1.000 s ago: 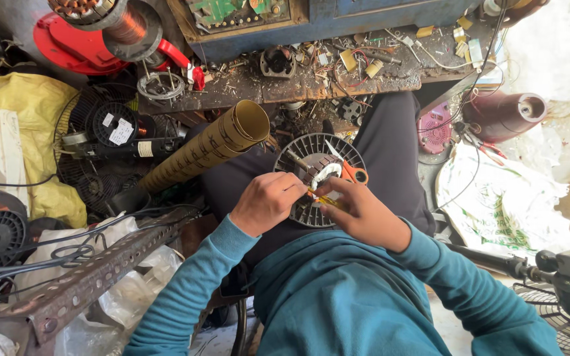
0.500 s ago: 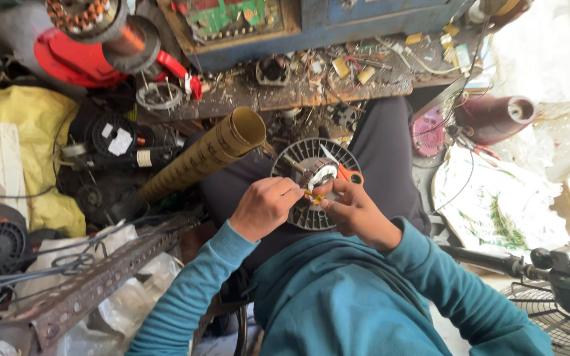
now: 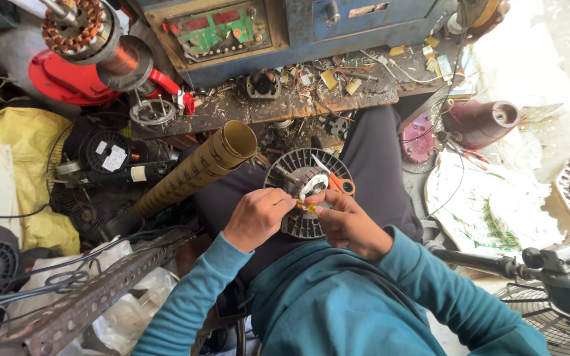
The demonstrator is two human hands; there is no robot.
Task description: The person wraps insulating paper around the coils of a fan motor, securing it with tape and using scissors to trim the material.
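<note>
both hands are pinched together on a little yellow piece (image 3: 309,207) over the round fan motor (image 3: 301,191) sitting in the lap. left hand (image 3: 256,217) grips one end, right hand (image 3: 346,223) the other, orange scissors (image 3: 339,182) just behind. i'd keep the motor braced on the thighs and pull the bit snug, no jerking those thin wires.

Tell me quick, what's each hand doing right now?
Left hand: fingers pinched shut on a small yellow piece over the round motor part.
Right hand: fingers closed on the same piece.
</note>
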